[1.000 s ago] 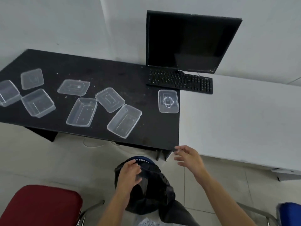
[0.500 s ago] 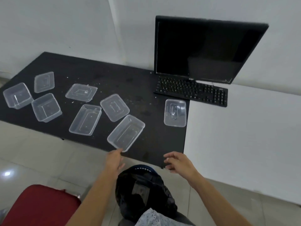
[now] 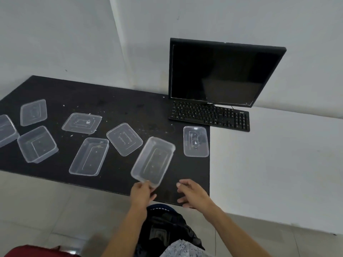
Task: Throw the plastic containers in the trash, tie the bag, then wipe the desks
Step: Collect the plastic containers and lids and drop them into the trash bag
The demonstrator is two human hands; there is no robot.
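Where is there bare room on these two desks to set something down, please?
The white desk right of the keyboard is bare. The black desk is bare along the wall. Its front is crowded with lids and containers; the left hand grips one container.

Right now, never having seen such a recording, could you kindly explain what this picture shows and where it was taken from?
There is no machine here: a person wears a camera on the head, which looks down at their own two bare hands. The left hand pinches the near corner of a clear plastic tub at the front of the black desk. The right hand is open beside it and holds nothing. More tubs and flat lids lie scattered on that desk. A monitor and a keyboard stand at the back, a white desk adjoins on the right, and a black trash bag sits on the floor below the hands.
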